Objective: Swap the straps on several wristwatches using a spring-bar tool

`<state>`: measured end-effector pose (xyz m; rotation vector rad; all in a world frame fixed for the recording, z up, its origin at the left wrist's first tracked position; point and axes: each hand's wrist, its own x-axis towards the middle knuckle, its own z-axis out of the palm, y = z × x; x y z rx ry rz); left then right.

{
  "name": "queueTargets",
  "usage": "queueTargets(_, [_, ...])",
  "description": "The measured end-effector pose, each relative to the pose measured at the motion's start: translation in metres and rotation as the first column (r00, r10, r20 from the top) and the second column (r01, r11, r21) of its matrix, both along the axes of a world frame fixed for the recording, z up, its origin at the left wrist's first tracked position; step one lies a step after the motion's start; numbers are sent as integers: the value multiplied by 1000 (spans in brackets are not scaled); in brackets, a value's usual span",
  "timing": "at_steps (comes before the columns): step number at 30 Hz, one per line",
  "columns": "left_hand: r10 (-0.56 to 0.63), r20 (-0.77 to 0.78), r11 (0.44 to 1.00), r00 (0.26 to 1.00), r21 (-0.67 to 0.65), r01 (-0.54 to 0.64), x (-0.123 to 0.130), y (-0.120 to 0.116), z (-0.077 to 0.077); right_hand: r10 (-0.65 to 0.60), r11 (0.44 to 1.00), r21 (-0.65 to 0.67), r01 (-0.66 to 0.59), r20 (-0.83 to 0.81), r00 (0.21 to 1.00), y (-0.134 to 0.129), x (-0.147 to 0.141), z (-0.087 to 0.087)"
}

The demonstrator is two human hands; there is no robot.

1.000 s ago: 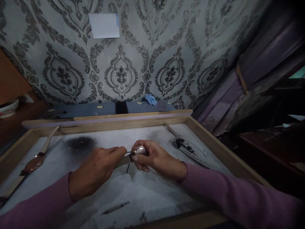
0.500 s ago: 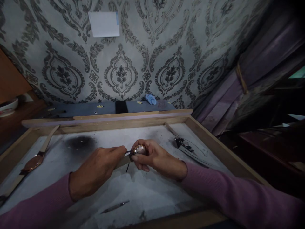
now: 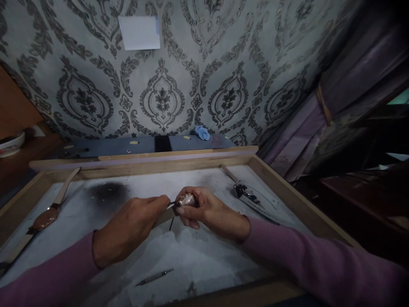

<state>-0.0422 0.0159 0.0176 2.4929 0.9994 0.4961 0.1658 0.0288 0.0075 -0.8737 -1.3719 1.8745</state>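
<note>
A round, shiny watch case (image 3: 188, 200) is pinched between the thumb and fingers of my right hand (image 3: 207, 209). My left hand (image 3: 136, 224) is closed around a thin dark tool (image 3: 172, 204), whose tip meets the left edge of the case. A light strap (image 3: 164, 216) runs from the case down under my left hand, partly hidden by it. Below the hands, a slim metal spring bar tool (image 3: 154, 277) lies on the white surface.
A wooden-rimmed tray (image 3: 179, 163) surrounds the work. Inside lie a rose-coloured watch (image 3: 44, 218) on the left and another watch (image 3: 248, 192) on the right. A blue cloth (image 3: 202, 132) sits behind the rim, and a bowl (image 3: 12, 145) stands far left.
</note>
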Motion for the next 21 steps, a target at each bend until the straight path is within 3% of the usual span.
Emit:
queueTargets(12, [-26,-42,998,999,-57,23,-2,2,3,0,1000,-27,-1,-16,1000,-1,0,3])
queueTargets(21, [-55,-171,991,984,110,75,1,-1,8,7,999,-38,-9,-65,998,-2,0,6])
